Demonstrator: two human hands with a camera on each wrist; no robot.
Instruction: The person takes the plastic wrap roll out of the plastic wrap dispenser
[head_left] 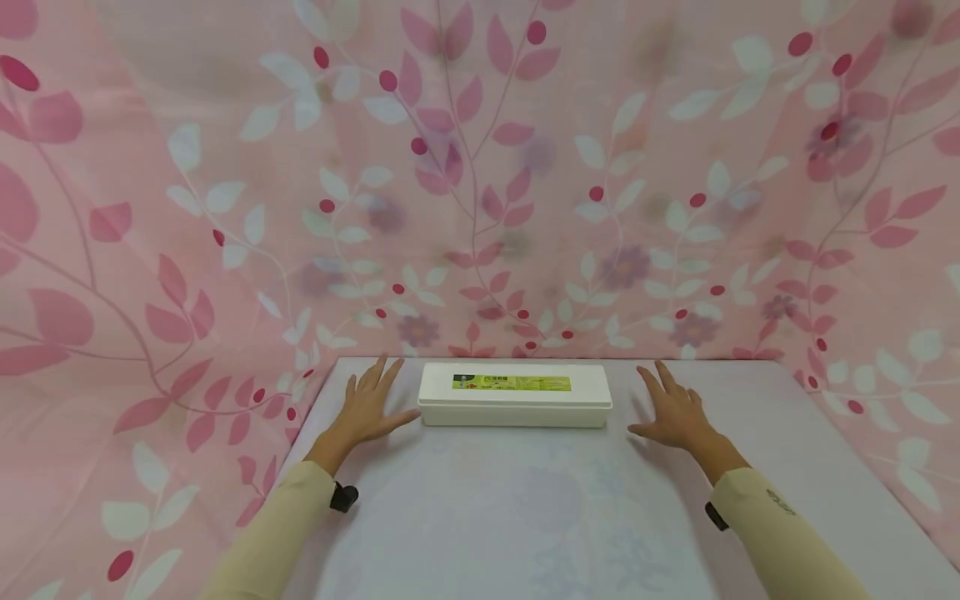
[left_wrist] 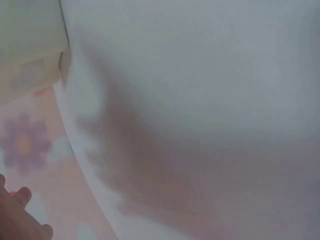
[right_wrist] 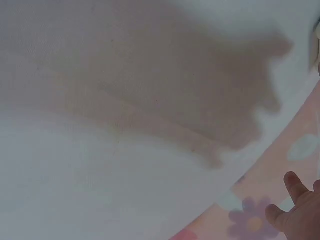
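A long white lidded box [head_left: 517, 415] with a green and yellow label [head_left: 512, 383] lies crosswise near the table's far edge. To its left, my left hand [head_left: 367, 407] spreads its fingers, the thumb tip right at the box's end. My right hand [head_left: 675, 414] is spread too, off the box's right end with a gap between. Neither hand holds anything. In the left wrist view, the box [left_wrist: 30, 35] shows at the upper left and fingertips [left_wrist: 22, 196] at the lower left. Fingertips [right_wrist: 295, 185] of the right hand appear at the lower right of the right wrist view.
The box stands on a table with a pale cloth [head_left: 480, 517]. Pink curtains with leaves and flowers [head_left: 480, 183] hang behind the table and along both sides. A dark wrist device [head_left: 344, 497] sits under the left sleeve, another [head_left: 716, 516] under the right.
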